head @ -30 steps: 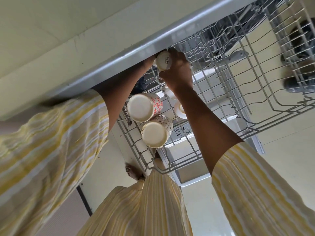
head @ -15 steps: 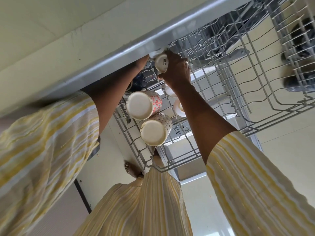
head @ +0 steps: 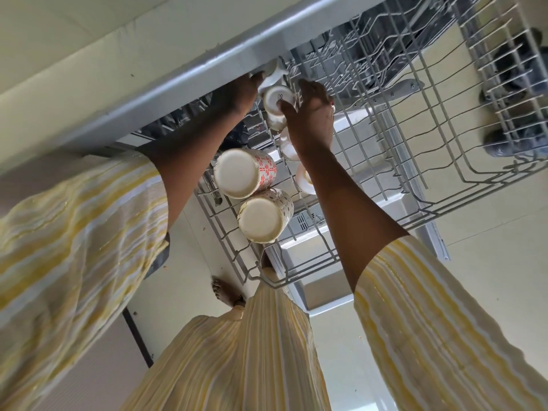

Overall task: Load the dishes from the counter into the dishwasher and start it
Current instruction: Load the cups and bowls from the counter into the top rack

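Note:
The dishwasher's upper wire rack (head: 394, 185) is pulled out below me. Two patterned mugs lie in it upside down: one with red flowers (head: 246, 173) and one with dark spots (head: 264, 215). At the rack's far end, under the counter edge, my right hand (head: 311, 114) holds a small white cup (head: 277, 99), bottom toward me, with the thumb across its base and the fingers loosely spread. My left hand (head: 237, 93) reaches in beside it, fingertips on another white dish (head: 271, 74) that is mostly hidden. Two more small white cups (head: 304, 178) sit behind my right forearm.
The grey counter edge (head: 184, 81) runs just above both hands. The right half of the rack holds no dishes. Dark items sit in a wire basket (head: 516, 93) at the far right. The open dishwasher door (head: 326, 292) lies below the rack, and my bare foot (head: 225, 292) stands beside it.
Both hands stayed at the rack's far end. My right hand's grip on the small white cup has loosened and its fingers have spread. My left hand's fingertips have come onto the white dish.

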Available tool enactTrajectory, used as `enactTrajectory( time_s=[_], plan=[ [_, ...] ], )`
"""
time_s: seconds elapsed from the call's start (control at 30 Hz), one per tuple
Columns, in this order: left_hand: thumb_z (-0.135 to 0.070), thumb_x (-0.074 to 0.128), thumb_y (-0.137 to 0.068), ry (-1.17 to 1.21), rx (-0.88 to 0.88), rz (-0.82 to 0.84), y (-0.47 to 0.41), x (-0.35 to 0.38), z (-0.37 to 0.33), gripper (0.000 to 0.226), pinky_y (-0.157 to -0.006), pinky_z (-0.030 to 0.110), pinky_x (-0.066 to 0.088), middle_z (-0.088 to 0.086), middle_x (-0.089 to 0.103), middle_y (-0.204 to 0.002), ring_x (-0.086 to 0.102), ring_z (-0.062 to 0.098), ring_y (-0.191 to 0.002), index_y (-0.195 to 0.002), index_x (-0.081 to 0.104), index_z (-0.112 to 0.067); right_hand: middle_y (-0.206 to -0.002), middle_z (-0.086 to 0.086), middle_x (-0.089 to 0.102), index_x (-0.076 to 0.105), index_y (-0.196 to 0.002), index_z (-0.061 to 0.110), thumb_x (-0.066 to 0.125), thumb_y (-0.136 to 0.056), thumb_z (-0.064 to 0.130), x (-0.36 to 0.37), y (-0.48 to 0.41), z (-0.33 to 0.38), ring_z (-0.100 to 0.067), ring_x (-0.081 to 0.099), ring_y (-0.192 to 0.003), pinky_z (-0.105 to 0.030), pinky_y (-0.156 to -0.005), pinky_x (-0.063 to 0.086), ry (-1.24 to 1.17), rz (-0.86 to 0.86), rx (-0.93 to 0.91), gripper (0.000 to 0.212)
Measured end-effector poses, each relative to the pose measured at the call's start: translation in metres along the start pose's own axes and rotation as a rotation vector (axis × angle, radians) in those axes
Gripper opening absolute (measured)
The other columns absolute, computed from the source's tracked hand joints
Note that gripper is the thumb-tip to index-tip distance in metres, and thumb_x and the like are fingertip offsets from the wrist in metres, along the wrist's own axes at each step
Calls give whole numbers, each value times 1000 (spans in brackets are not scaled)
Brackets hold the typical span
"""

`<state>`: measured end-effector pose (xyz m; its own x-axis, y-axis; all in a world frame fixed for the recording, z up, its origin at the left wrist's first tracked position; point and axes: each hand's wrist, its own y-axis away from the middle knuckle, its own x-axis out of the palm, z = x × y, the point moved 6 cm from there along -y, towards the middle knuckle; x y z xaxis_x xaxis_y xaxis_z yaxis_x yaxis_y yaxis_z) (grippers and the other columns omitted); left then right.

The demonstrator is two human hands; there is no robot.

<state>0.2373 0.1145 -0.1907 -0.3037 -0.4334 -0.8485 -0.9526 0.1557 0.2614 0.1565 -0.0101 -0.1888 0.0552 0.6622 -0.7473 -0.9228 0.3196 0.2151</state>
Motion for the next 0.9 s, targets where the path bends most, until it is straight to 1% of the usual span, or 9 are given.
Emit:
enactTrajectory(
  time_s=[0.17,0.23,0.37,0.5,0.6,0.7,0.8,0.83,0.9],
  plan=[
    [-30,49,-95,-53,57,-91,7,-1,-4,45,-102,24,31,6,53,-135,49,20,-123,-136,46,-11,-133,-10,48,50,-128,8,54,-92,29,-6,17,-2,-27,45,-122,-37,-101,37,8,-64,11,42],
    [-27,49,-95,-85,90,-107,13,-3,-5,44,-106,26,30,7,51,-138,46,20,-127,-135,48,-11,-133,-10,49,50,-129,7,54,-92,27,-6,26,-1,-28,44,-122,-37,-101,37,2,-86,2,41],
    [-26,44,-97,-153,173,-121,32,-3,-9,42,-111,32,29,11,47,-141,44,22,-130,-135,48,-8,-136,-10,47,48,-132,8,48,-95,28,-1,44,2,-27,42,-126,-33,-103,30,57,-86,-10,42],
    [-18,42,-96,-91,263,-141,63,-9,-13,37,-104,36,37,16,54,-132,51,25,-123,-126,56,-3,-137,-12,47,50,-129,6,42,-97,23,2,68,16,-29,41,-127,-36,-105,28,99,-95,-100,38],
    [-11,41,-94,-74,311,-178,95,-20,-13,35,-100,40,38,17,57,-127,52,29,-120,-123,58,-2,-137,-12,46,52,-126,5,40,-98,20,2,89,28,-31,41,-126,-37,-101,28,115,-129,-115,34],
    [-8,41,-94,-87,284,-206,127,-31,-5,35,-102,37,36,16,57,-128,50,28,-122,-125,56,-3,-137,-16,47,53,-126,2,40,-98,17,2,117,47,-35,41,-125,-41,-98,32,111,-159,-151,34],
    [-8,39,-95,-45,209,-219,167,-47,13,36,-106,34,31,15,53,-133,46,29,-125,-129,53,-5,-137,-18,46,53,-127,1,39,-98,14,8,152,70,-35,40,-127,-43,-99,34,144,-139,-238,34],
    [-6,40,-95,-16,187,-244,184,-56,20,36,-103,36,35,17,55,-130,50,32,-120,-127,54,-3,-139,-18,44,51,-128,2,39,-98,15,11,165,78,-35,38,-128,-43,-100,33,172,-116,-263,35],
    [-3,42,-90,57,157,-313,222,-75,36,32,-89,41,44,25,63,-112,60,38,-101,-115,61,5,-138,-20,44,51,-128,1,40,-96,12,18,193,97,-36,40,-127,-45,-98,36,229,-60,-333,36]
  ],
)
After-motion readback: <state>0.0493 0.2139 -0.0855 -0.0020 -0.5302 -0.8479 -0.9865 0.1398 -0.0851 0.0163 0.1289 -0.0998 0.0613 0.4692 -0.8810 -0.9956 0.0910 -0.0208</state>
